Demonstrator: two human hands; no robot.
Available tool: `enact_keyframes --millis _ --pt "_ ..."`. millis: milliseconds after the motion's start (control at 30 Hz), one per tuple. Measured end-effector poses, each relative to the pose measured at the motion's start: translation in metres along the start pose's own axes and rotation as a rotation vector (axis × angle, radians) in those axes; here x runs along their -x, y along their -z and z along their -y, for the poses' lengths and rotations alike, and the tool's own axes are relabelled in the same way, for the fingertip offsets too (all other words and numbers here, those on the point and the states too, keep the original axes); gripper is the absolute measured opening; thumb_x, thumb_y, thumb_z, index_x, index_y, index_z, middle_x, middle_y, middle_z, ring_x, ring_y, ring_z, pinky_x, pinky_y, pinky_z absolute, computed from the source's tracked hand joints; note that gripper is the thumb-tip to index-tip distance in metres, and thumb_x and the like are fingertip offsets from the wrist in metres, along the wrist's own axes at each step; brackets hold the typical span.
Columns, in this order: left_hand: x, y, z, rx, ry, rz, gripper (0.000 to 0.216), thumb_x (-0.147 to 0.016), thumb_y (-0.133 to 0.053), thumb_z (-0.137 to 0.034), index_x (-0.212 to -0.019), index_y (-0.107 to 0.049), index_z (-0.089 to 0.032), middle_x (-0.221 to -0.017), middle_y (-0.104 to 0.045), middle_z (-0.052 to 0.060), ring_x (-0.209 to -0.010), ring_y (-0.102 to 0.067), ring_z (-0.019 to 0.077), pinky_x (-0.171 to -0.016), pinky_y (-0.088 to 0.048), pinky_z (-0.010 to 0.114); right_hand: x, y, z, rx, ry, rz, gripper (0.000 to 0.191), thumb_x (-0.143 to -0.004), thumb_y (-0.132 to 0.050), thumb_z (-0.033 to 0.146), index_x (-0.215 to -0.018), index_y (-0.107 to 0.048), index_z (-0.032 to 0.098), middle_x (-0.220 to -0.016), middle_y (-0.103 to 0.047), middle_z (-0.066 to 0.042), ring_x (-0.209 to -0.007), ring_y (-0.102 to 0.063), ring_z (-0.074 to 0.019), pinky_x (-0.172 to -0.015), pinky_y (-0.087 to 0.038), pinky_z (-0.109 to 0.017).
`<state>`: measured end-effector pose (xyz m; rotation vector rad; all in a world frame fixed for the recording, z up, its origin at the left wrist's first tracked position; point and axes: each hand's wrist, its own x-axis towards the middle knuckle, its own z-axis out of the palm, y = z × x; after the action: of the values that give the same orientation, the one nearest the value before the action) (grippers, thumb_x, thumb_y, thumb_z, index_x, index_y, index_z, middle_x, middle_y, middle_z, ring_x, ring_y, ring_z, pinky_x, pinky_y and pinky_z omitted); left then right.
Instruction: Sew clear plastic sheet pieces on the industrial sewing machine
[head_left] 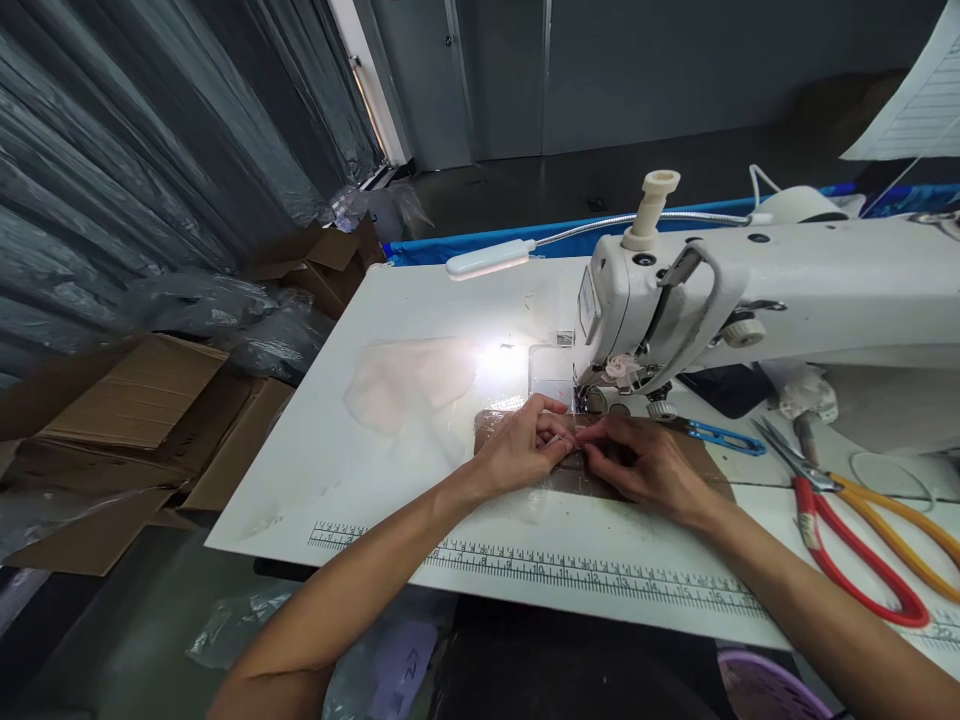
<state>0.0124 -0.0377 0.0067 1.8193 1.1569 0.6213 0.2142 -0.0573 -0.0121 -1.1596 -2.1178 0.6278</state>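
My left hand (525, 445) and my right hand (645, 462) meet fingertip to fingertip on a brown fabric piece (495, 425) lying on the white table (360, 480), just in front of the needle area of the white sewing machine (750, 290). Both hands have their fingers curled and pinched on the fabric's middle. The machine's lamp (491, 258) throws a bright spot on the table behind the fabric.
Red-handled scissors (847, 545) and orange-handled scissors (900, 515) lie at the right, with blue thread snips (724, 436) near the machine. A pale pink cloth piece (405, 380) lies at the left. Cardboard boxes (135, 420) stand on the floor at left.
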Motion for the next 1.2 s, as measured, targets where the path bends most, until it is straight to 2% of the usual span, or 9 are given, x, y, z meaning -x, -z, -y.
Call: enact_keyframes --millis 200,433,600,767,867,933,1000,1100,1200 --pt "-0.001 0.001 0.002 0.0 0.033 -0.006 0.032 -0.084 -0.061 -0.024 -0.113 -0.049 -0.021 -0.085 -0.074 -0.003 -0.07 -0.067 0.0119 -0.073 -0.052 0.028 0.0 -0.004 0.003 0.053 0.061 -0.028 0.02 -0.089 -0.051 0.027 -0.102 -0.064 0.021 -0.089 -0.067 -0.006 -0.076 -0.062 -0.0172 -0.069 -0.049 -0.032" --pt "0.0 0.0 0.003 -0.006 -0.028 0.017 0.033 -0.084 -0.064 -0.024 -0.113 -0.049 -0.021 -0.085 -0.074 -0.001 -0.072 -0.068 0.0132 -0.07 -0.053 0.028 -0.001 -0.01 0.006 0.247 0.068 0.0 0.011 -0.087 -0.044 0.021 -0.085 -0.055 0.02 -0.076 -0.061 -0.004 -0.065 -0.055 -0.0167 -0.059 -0.041 -0.032" --pt "0.0 0.0 0.004 -0.01 -0.055 0.041 0.031 -0.085 -0.062 -0.024 -0.114 -0.049 -0.021 -0.085 -0.074 -0.001 -0.074 -0.069 0.0131 -0.072 -0.054 0.029 0.0 -0.009 0.005 0.248 0.015 -0.035 0.009 -0.086 -0.043 0.024 -0.079 -0.048 0.021 -0.068 -0.057 -0.002 -0.057 -0.05 -0.0154 -0.055 -0.038 -0.03" --pt "-0.001 0.004 0.002 0.059 -0.08 0.102 0.027 -0.087 -0.061 -0.025 -0.113 -0.057 -0.02 -0.094 -0.074 0.002 -0.086 -0.07 0.0142 -0.079 -0.056 0.031 0.002 0.0 0.002 0.076 -0.176 -0.12 0.011 -0.084 -0.051 0.031 -0.078 -0.049 0.021 -0.064 -0.055 0.001 -0.055 -0.049 -0.0142 -0.055 -0.04 -0.028" --pt "-0.002 0.006 0.0 0.017 -0.13 0.097 0.014 -0.086 -0.063 -0.023 -0.099 -0.069 -0.023 -0.1 -0.073 -0.001 -0.094 -0.068 0.0144 -0.087 -0.054 0.031 0.005 -0.001 0.006 -0.144 -0.185 -0.059 0.01 -0.086 -0.049 0.029 -0.08 -0.047 0.022 -0.077 -0.058 -0.002 -0.06 -0.049 -0.0136 -0.056 -0.042 -0.027" --pt "-0.003 0.008 -0.001 -0.052 -0.175 0.113 0.01 -0.085 -0.064 -0.021 -0.089 -0.072 -0.026 -0.092 -0.074 -0.004 -0.09 -0.068 0.0135 -0.087 -0.053 0.031 0.007 -0.005 0.01 -0.34 -0.168 0.027 0.012 -0.09 -0.044 0.03 -0.081 -0.045 0.022 -0.086 -0.058 -0.004 -0.062 -0.048 -0.0128 -0.056 -0.043 -0.026" --pt "-0.004 0.009 -0.001 -0.099 -0.228 0.176 0.011 -0.084 -0.064 -0.02 -0.083 -0.073 -0.026 -0.085 -0.073 -0.005 -0.085 -0.068 0.0127 -0.083 -0.053 0.029 0.008 -0.008 0.014 -0.423 -0.136 0.103 0.013 -0.093 -0.041 0.031 -0.083 -0.043 0.022 -0.082 -0.057 -0.003 -0.061 -0.049 -0.0127 -0.055 -0.044 -0.026" --pt "-0.004 0.013 0.0 -0.112 -0.275 0.251 0.011 -0.083 -0.065 -0.019 -0.085 -0.073 -0.026 -0.086 -0.073 -0.003 -0.085 -0.067 0.0128 -0.079 -0.053 0.028 0.008 -0.001 0.01 -0.144 -0.017 0.135 0.007 -0.089 -0.044 0.026 -0.083 -0.044 0.023 -0.072 -0.054 -0.001 -0.06 -0.049 -0.0136 -0.056 -0.043 -0.027" --pt "0.0 0.016 0.002 -0.122 -0.262 0.237 0.01 -0.083 -0.066 -0.021 -0.087 -0.074 -0.026 -0.086 -0.073 -0.003 -0.083 -0.068 0.0128 -0.077 -0.053 0.027 0.012 0.022 -0.004 0.17 0.031 0.064 0.005 -0.081 -0.047 0.024 -0.077 -0.044 0.023 -0.062 -0.05 0.0 -0.052 -0.043 -0.0148 -0.051 -0.036 -0.029"
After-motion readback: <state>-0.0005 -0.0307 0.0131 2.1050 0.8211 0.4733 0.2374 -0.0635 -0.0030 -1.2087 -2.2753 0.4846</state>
